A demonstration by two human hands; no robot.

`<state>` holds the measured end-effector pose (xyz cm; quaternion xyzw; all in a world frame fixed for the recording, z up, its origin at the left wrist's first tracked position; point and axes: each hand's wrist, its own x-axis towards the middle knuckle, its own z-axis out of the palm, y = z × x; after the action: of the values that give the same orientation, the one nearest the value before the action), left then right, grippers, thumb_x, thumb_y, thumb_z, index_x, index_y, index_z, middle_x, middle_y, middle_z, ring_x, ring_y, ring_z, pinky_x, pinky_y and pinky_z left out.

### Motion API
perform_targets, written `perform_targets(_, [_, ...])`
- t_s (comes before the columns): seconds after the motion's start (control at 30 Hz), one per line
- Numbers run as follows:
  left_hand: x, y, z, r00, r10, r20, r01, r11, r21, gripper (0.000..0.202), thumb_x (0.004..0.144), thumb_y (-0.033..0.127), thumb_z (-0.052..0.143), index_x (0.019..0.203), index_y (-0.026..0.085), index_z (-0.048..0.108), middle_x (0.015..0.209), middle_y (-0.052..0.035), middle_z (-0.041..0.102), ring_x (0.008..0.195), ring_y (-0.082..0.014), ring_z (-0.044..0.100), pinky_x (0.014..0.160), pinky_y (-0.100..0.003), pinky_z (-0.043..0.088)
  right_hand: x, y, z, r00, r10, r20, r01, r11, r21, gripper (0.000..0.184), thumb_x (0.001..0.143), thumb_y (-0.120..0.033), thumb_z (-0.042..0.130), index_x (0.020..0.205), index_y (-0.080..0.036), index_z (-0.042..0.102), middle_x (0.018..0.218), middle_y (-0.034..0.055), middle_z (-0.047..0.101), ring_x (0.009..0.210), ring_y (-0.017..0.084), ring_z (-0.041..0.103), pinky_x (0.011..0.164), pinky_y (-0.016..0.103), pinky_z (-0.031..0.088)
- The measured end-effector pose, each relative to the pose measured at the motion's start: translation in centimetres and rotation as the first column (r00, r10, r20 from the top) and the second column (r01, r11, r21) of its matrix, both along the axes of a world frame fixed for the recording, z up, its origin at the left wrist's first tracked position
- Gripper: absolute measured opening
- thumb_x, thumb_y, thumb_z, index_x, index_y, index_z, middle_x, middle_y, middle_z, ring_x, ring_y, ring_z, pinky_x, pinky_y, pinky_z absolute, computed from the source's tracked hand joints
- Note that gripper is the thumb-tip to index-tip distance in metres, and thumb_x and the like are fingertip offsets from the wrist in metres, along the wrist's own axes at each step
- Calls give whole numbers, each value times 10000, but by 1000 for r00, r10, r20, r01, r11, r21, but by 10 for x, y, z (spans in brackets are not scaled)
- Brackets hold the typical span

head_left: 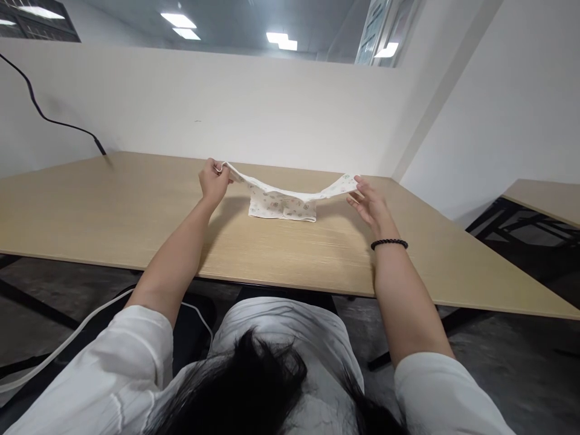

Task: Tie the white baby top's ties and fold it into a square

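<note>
A small white cloth (283, 202) with a faint coloured print hangs stretched between my two hands above the wooden table (113, 211). Its middle sags down and rests on the tabletop. My left hand (212, 180) is closed, pinching the cloth's left end. My right hand (370, 202) holds the right end between thumb and fingers, the other fingers spread. A black bead bracelet (388, 243) sits on my right wrist.
White partition walls (254, 109) stand behind and to the right of the table. A black cable (49, 118) runs down the left wall to the table's back corner. A second wooden table (544, 199) stands at the right. A white cord (67, 341) hangs below the near edge.
</note>
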<state>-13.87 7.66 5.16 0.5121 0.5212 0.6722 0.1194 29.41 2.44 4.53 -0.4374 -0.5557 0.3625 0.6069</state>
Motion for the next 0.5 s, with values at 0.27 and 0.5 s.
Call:
perform_targets(0.27, [13,-1,11,867,-437,240,470,877,-101,198,923,354,541,822,212,448,857,-92,726,886,-191,724,753,-298,576,-14,-5,14,991,67,116,-69,998,6,569,914,-488,580,1442,-366,405,1349,69,596,1257,298,562,971,485,542])
perform_targets(0.5, [14,-3,19,900,-426,94,397,888,231,356,881,533,614,836,253,399,1109,-56,706,1209,-204,623,854,-293,510,-26,-26,31,980,140,-141,-106,968,228,614,808,-604,646,1382,-444,500,1327,10,582,1297,295,527,1009,490,517])
